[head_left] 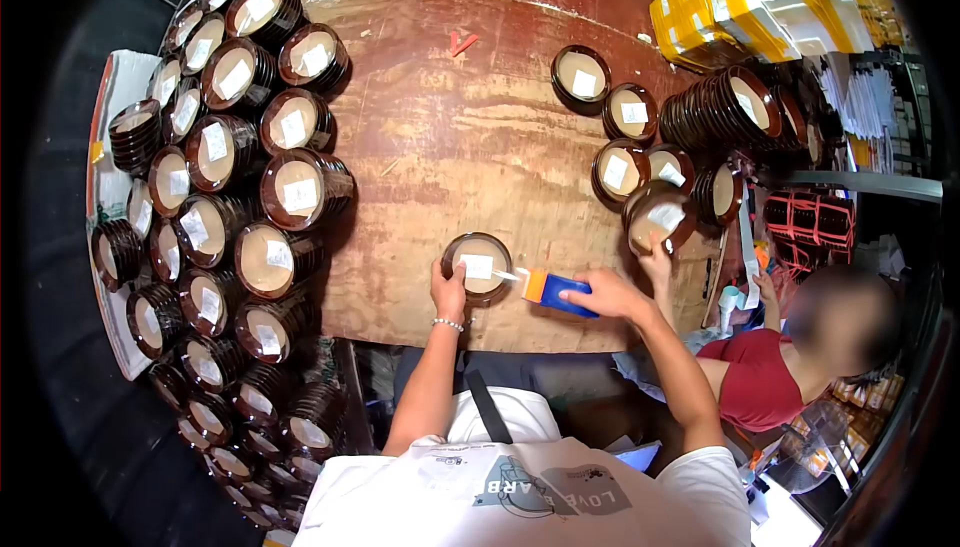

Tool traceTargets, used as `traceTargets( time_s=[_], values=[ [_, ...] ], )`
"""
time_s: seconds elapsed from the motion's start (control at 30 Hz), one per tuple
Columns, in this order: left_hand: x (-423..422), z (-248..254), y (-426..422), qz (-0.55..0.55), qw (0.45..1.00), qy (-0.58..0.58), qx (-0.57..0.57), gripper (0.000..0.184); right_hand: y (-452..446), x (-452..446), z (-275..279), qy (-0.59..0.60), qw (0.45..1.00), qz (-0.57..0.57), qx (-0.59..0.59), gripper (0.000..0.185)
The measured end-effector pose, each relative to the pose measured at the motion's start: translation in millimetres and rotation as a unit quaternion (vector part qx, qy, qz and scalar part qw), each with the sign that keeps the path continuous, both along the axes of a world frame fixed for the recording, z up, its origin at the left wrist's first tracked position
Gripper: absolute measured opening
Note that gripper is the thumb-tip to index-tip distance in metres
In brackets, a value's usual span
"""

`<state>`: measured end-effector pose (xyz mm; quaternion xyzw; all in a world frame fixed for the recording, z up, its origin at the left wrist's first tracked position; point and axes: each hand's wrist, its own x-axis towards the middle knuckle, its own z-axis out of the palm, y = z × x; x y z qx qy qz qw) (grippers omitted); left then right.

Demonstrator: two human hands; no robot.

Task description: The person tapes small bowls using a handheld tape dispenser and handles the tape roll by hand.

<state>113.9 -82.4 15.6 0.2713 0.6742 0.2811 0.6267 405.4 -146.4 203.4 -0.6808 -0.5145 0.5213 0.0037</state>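
Observation:
My left hand [450,290] grips the left rim of a round plate [487,245] with a dark brown glossy edge and a tan middle. Its thumb lies at a white paper label [478,267] on the plate's tan face. Fingers of my right hand [607,297] wrap around a blue and orange handheld tool [565,295], whose exact kind I cannot make out. The tool's thin whitish tip points left, by the plate's right rim. Plate and tool are close to the front edge of the wooden table [430,187].
Many stacks of similar labelled plates [300,192] crowd the left side. More plates [627,112] stand at the right, before taped white boxes [760,7]. A co-worker in a red top [755,377] reaches in from the right, with one hand [656,259] on a labelled plate [650,209].

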Motion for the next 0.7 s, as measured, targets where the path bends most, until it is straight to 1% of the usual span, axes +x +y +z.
traceTargets(
  time_s=[0.07, 0.13, 0.17, 0.2, 0.27, 0.3, 0.33, 0.4, 0.43, 0.47, 0.5, 0.57, 0.6, 0.67, 0.7],
  values=[
    [4, 8, 4, 0.009, 1.000, -0.008, -0.005, 0.030, -11, -8, 2, 0.006, 1.000, -0.005, 0.000, 0.051],
    [8, 21, 7, -0.026, 0.998, 0.056, 0.015, 0.026, -18, -11, 6, -0.021, 0.999, -0.036, -0.004, 0.049],
    [8, 20, 8, -0.029, 0.998, 0.057, 0.014, 0.026, -24, -13, 8, -0.035, 0.998, -0.053, -0.007, 0.048],
    [8, 12, 9, -0.009, 0.999, 0.054, -0.007, 0.024, -38, -7, -6, -0.049, 0.996, -0.066, 0.032, 0.045],
    [8, 6, 13, 0.015, 0.998, 0.049, -0.025, 0.021, -47, 7, -8, -0.052, 0.996, -0.067, 0.020, 0.045],
    [7, 9, 14, 0.012, 0.998, 0.052, -0.024, 0.021, -51, 12, -10, -0.057, 0.996, -0.068, 0.008, 0.045],
    [7, 14, 16, -0.013, 0.997, 0.078, -0.015, 0.022, -56, 18, -21, -0.045, 0.996, -0.072, -0.030, 0.048],
    [8, 15, 21, -0.040, 0.994, 0.103, -0.005, 0.023, -65, 12, -45, -0.050, 0.995, -0.087, -0.023, 0.049],
    [2, 9, 23, -0.011, 0.999, 0.022, -0.027, 0.026, -62, 2, -46, -0.057, 0.993, -0.099, -0.018, 0.050],
    [-2, 3, 27, 0.018, 0.997, -0.059, -0.049, 0.028, -57, -8, -50, -0.065, 0.991, -0.117, 0.015, 0.050],
    [-8, -7, 31, 0.023, 0.996, -0.077, -0.042, 0.033, -51, -17, -62, -0.062, 0.991, -0.122, 0.013, 0.050],
    [-12, 19, 57, 0.012, 0.972, -0.083, -0.220, 0.034, -34, -31, -94, -0.082, 0.987, -0.131, 0.043, 0.057],
    [-19, 13, 63, 0.007, 0.973, -0.080, -0.218, 0.034, -18, -38, -97, -0.079, 0.986, -0.137, 0.044, 0.057],
    [-32, -8, 71, -0.056, 0.950, -0.102, -0.289, 0.036, 16, -50, -94, -0.060, 0.989, -0.114, -0.068, 0.062],
    [-33, -10, 74, -0.061, 0.950, -0.100, -0.288, 0.036, 28, -53, -94, -0.059, 0.989, -0.119, -0.066, 0.062]
  ],
)
